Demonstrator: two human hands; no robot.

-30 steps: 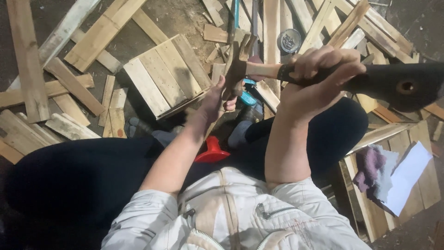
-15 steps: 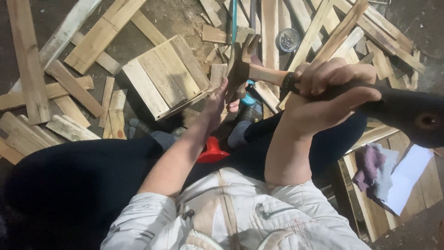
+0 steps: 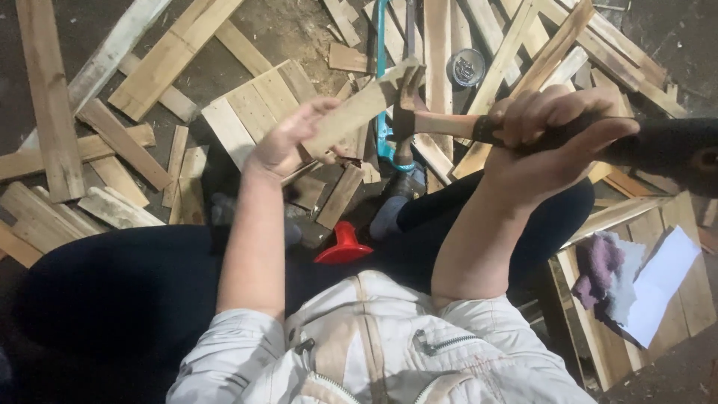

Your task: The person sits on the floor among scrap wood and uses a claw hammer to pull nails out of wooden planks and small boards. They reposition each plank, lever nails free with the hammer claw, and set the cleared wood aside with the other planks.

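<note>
A: Hammer [image 3: 419, 123] sits upper centre of the frame, wooden shaft running right into the right hand [image 3: 550, 138]. That hand is wrapped fully shut round the dark grip end, fingers over the top, thumb under.

B: Left hand [image 3: 288, 142]?

A: Left of centre, partly closed. Fingers and thumb pinch the lower end of a short wood slat [image 3: 366, 105]. Slat tilts up to the right; its far end meets the hammer head [image 3: 406, 97]. Whether the claw bites a nail there, I cannot tell: too small.

B: Judgement on doing this well?

A: Keep the pinching fingers low on the slat, well apart from the head. Grip looks far back on the handle, which gives leverage; I would work in short, controlled motions, not a swing, since the slat is held in the air with nothing under it.

B: Surroundings?

A: Floor [image 3: 262, 30] littered with loose slats. A nailed panel of boards [image 3: 254, 112] lies just behind the left hand. Red funnel-shaped piece [image 3: 344, 243] between the knees, a round tin [image 3: 467, 66] upper centre, white paper [image 3: 658, 288] on a board lower right.

B: Risk?

A: Slat twisting out of a two-finger pinch. A fuller grasp would steady it.
</note>
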